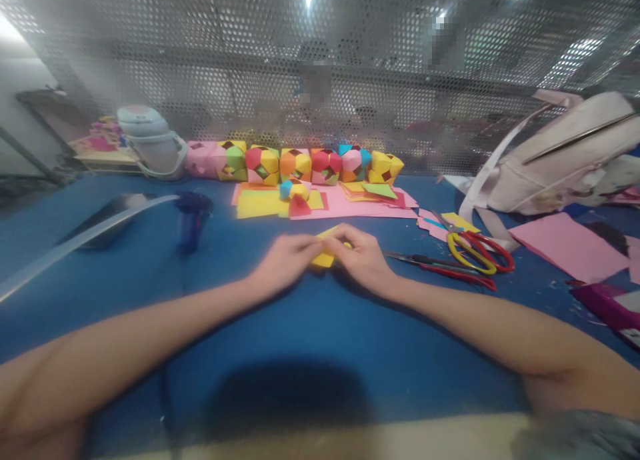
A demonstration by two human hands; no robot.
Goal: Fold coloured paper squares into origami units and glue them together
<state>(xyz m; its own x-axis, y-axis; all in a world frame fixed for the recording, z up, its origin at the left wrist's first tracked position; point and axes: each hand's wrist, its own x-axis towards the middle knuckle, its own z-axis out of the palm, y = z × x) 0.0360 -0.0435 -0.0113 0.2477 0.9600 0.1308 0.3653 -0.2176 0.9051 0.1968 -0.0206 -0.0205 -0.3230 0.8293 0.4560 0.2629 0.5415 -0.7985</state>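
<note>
A small folded piece of yellow paper (324, 257) is held just above the blue table, between both hands. My left hand (293, 253) pinches its left edge with thumb and fingers. From the other side my right hand (364, 257) is closed over it, with the fingers curled across the top. The hands partly cover the paper, so its full shape is hidden. Beyond it lie a small multicoloured folded paper piece (298, 197) and yellow paper sheets (255, 203). Right of my right hand are scissors (483, 252) with yellow and red handles, and a long dark tool (440, 261) with red on it.
A row of folded paper cubes (296, 165) lines the back of the blue table (280, 353). A white jug-like bottle (153, 143) and a dark blue object (193, 217) stand left. At right are a pale bag (565, 153), pink paper (567, 247) and a magenta item (605, 307).
</note>
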